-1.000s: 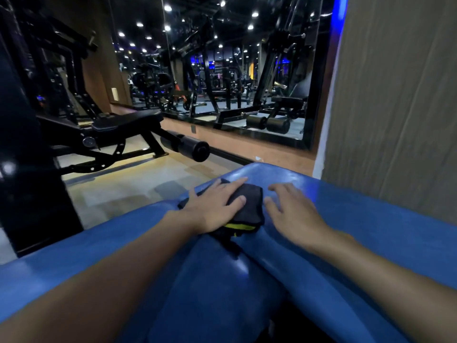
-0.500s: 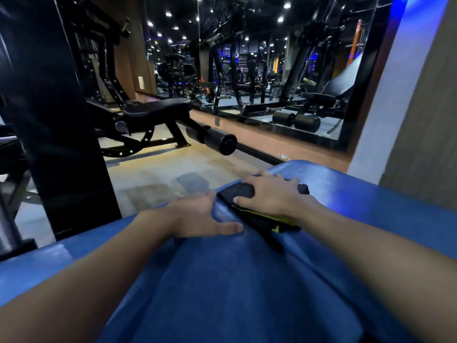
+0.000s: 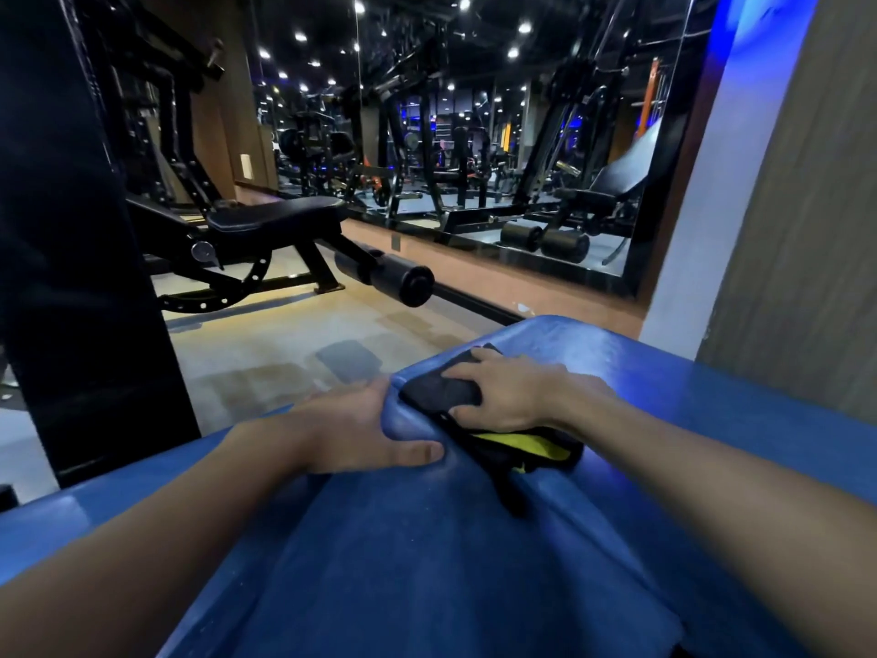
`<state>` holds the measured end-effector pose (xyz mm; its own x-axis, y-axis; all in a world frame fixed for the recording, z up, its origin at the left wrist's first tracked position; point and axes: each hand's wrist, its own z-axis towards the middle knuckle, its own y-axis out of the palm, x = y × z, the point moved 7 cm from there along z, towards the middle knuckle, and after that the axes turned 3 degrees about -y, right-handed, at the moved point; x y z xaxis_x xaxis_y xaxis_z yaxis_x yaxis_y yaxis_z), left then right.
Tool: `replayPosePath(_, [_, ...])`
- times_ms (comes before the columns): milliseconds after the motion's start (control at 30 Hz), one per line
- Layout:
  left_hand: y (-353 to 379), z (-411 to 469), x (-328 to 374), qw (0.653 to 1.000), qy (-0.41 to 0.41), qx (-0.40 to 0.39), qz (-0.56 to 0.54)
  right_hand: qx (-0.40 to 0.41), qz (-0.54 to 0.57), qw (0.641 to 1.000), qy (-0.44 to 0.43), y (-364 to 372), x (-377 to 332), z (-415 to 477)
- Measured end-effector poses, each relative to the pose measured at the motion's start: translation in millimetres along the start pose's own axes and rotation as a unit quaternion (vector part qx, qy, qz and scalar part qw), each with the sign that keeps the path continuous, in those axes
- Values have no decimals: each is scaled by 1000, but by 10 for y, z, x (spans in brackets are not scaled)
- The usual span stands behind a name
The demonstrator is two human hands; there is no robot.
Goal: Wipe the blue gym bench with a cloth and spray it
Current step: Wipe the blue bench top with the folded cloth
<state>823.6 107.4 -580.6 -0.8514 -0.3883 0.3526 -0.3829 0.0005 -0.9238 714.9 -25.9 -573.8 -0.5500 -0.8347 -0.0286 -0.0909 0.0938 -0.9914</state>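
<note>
While right hand grips cloth on bench | left hand clutches bench edge

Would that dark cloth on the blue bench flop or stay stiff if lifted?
Probably floppy: the cloth lies folded, a strip trailing loosely into the bench seam. Likely thin, light: it squashes flat where the right hand grips it.
</note>
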Motion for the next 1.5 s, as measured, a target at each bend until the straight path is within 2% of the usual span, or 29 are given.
replayPosePath(167, [31, 60, -8, 1000, 3, -10, 5, 14, 12, 999, 36, -107, -107, 126])
replayPosePath(367, [14, 53, -39, 1000, -6, 3, 13, -6, 5, 1000, 17, -129, -243, 304])
replayPosePath(500, [-4, -23, 21, 999, -9, 0, 38, -27, 12, 1000, -2, 2, -93, 103])
replayPosePath(667, [14, -35, 26, 998, -13, -7, 62, 8, 4, 1000, 20, 52, 97, -288])
replayPosePath(767, [18, -56, 29, 997, -13, 1, 77, 34, -1, 998, 44, -32, -41, -233])
replayPosePath(900, [-20, -203, 203, 996, 1, 38, 84, 10, 9, 999, 51, -2, -64, -319])
replayPosePath(1033, [12, -369, 492, 994, 51, 73, 62, 47, 30, 997, 47, 27, 19, -719])
replayPosePath(1133, [115, -461, 759, 994, 88, 62, -18, 55, 15, 997, 53, 71, 99, -1106])
replayPosePath(1233, [257, -497, 1009, 989, 117, 56, -73, 54, 9, 994, 94, 140, 240, -1539])
replayPosePath(1400, [591, -589, 1485, 974, 193, 36, -108, 76, 0, 989, 129, 247, 409, -2325])
replayPosePath(1500, [711, -590, 1680, 972, 201, 20, -119, 71, -38, 986, 145, 357, 473, -2799])
